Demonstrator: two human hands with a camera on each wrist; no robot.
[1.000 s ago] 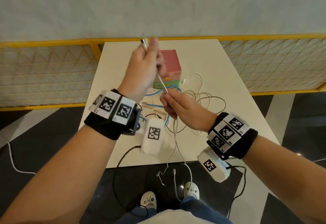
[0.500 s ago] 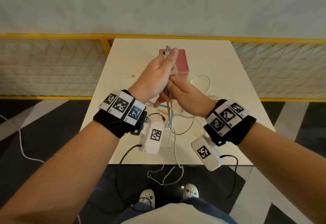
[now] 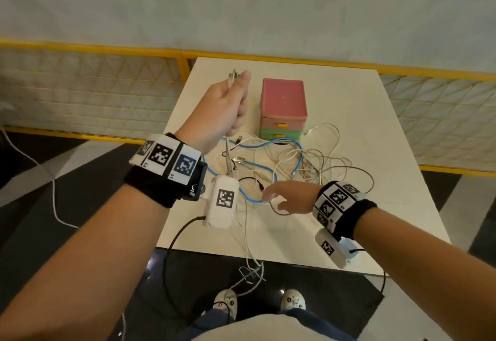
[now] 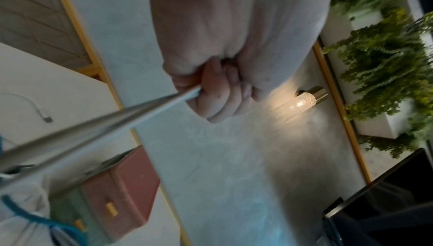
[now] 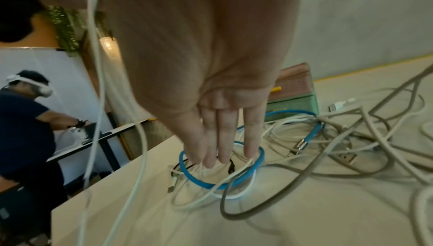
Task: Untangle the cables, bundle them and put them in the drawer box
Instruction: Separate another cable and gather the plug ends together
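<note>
My left hand [image 3: 236, 91] is raised left of the drawer box [image 3: 283, 99] and grips a doubled pale cable [image 3: 227, 150]. The cable's plugs [image 3: 233, 75] stick out above the thumb. In the left wrist view the fist [image 4: 211, 91] is closed round the strands [image 4: 117, 116]. The strands run down across the table and hang over its front edge. My right hand [image 3: 271, 195] reaches low into the cable tangle [image 3: 308, 163]. Its straight fingers [image 5: 222, 150] touch the wires inside a blue cable loop [image 5: 203, 181] and grip nothing. The pink and green drawer box [image 5: 295, 91] stands shut behind the tangle.
The cream table [image 3: 362, 126] is bounded at the back by a yellow-framed mesh rail [image 3: 107, 51]. Cable ends [image 3: 249, 268] dangle off the front edge above my shoes. A loose white cable [image 4: 35, 105] lies at the far left. Another person [image 5: 23, 120] works at a neighbouring table.
The hands have parted. My left hand moved left with the cable still in it; my right hand let go and dropped to the tangle on the table.
</note>
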